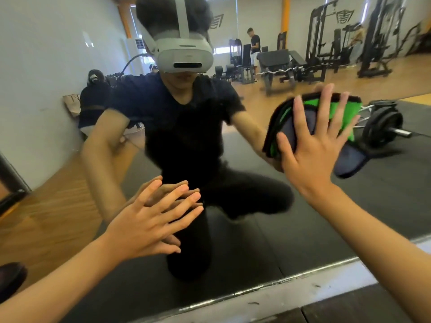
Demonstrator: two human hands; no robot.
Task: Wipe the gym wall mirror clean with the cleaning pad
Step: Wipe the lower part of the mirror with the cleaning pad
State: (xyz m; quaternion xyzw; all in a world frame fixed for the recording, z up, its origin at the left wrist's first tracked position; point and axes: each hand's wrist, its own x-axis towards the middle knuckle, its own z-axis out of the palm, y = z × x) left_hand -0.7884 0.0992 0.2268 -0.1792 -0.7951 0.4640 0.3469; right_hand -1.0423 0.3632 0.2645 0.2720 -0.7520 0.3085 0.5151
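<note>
Item one: wall mirror (268, 229), its metal bottom edge (268, 282) running from the lower left up to the right, with a pale ledge (326, 285) just below it

Item two: cleaning pad (335, 117), green, dark blue and black, flat against the glass in the mirror's upper right part; it looks slightly blurred

Item three: our right hand (314, 145), fingers straight and spread, palm pressing on the back of the pad; nothing is curled round it

Item four: our left hand (149, 220), fingers straight and close together, laid flat on the glass near the mirror's lower middle, meeting its own reflection; it holds nothing

Item five, seen in the reflection: ourselves crouching in dark clothes with a white headset (184, 54); a loaded barbell (382, 127) on dark floor mats at the right; weight machines (326, 47) and a bench (277, 64) on a wooden floor toward the top right; a standing person (254, 50) beyond; a seated figure (93, 99) by the white wall at the left
</note>
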